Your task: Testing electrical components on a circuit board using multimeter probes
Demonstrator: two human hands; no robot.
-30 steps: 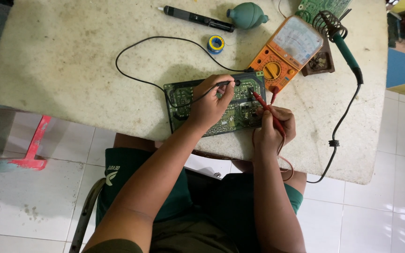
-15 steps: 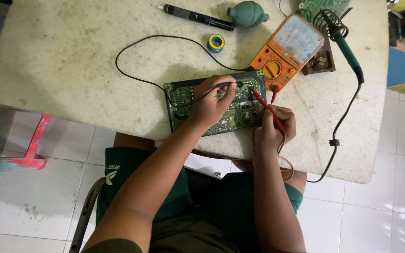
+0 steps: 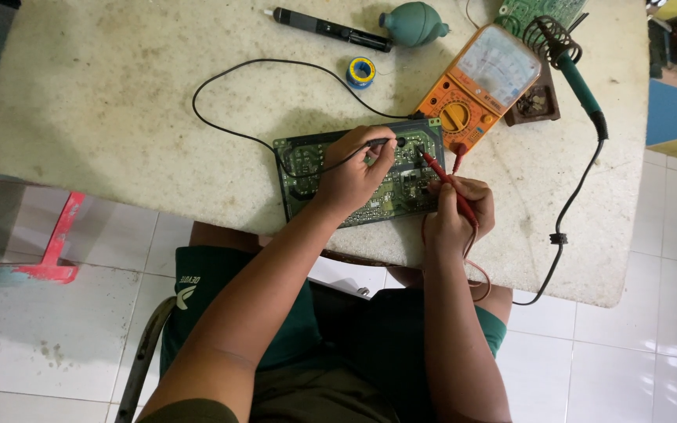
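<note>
A green circuit board (image 3: 307, 164) lies solder side up near the front edge of a pale stone table (image 3: 119, 102). My left hand (image 3: 354, 174) rests on the board and pinches a black test probe (image 3: 381, 143) whose tip touches the board's upper middle. My right hand (image 3: 457, 213) grips a red test probe (image 3: 442, 174), its tip pointing up-left onto the board close to the black one. Both leads run to an orange analogue multimeter (image 3: 479, 86) just behind the board's right end.
Behind the board lie a black pen-shaped tool (image 3: 331, 29), a teal rubber blower (image 3: 413, 23), a small blue-and-yellow solder spool (image 3: 360, 72) and a green-handled soldering iron (image 3: 577, 78) in a coil stand. Another green board (image 3: 534, 9) sits at the far edge. A red stool leg (image 3: 52, 243) stands at left.
</note>
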